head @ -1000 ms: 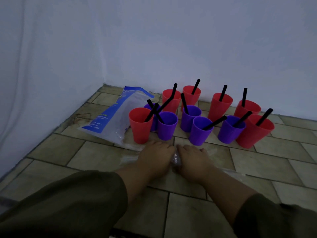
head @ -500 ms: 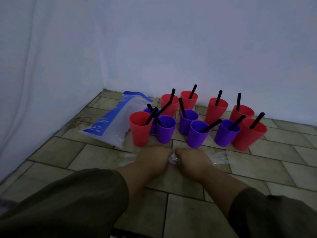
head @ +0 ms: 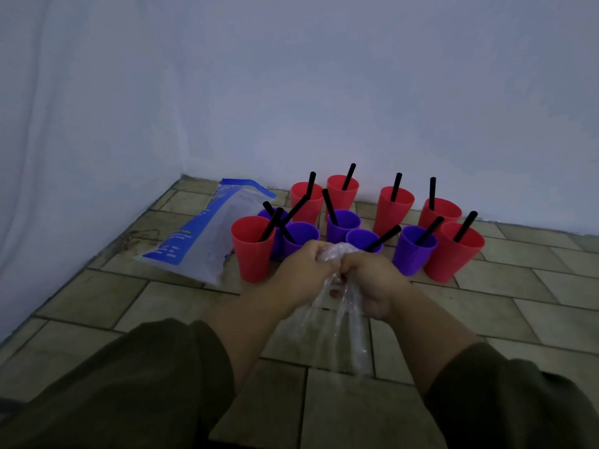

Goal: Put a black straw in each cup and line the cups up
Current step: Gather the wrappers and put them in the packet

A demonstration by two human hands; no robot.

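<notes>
**Both fists on the wrapper, cups waiting behind**

Your left hand (head: 301, 273) and your right hand (head: 372, 283) are knuckle to knuckle in the middle of the view, and both are clenched tight! The fingers of each are curled hard round a crumpled clear plastic wrapper (head: 348, 322). A wad of it bulges out above your fists and the loose tail hangs down between your wrists toward the tiled floor (head: 518, 306). Your dark olive sleeves (head: 136, 384) fill the bottom corners.

Just beyond your hands stand the cups, bunched near the white wall (head: 356, 92) rather than in one straight line. The red cups (head: 251, 251) take the back, four of them along the wall, with one more at each end of the front. The purple cups (head: 413, 251) sit between them, close behind your knuckles, and your hands hide part of two.

The black straws (head: 396, 186) lean out of the cups, and I count eleven for eleven cups. On the left three straws cross, and you cannot tell which cup each one sits in.

Left of the cups a clear bag with blue print (head: 201, 234) lies flat on the tiles, its near edge just beside the front left red cup
</notes>
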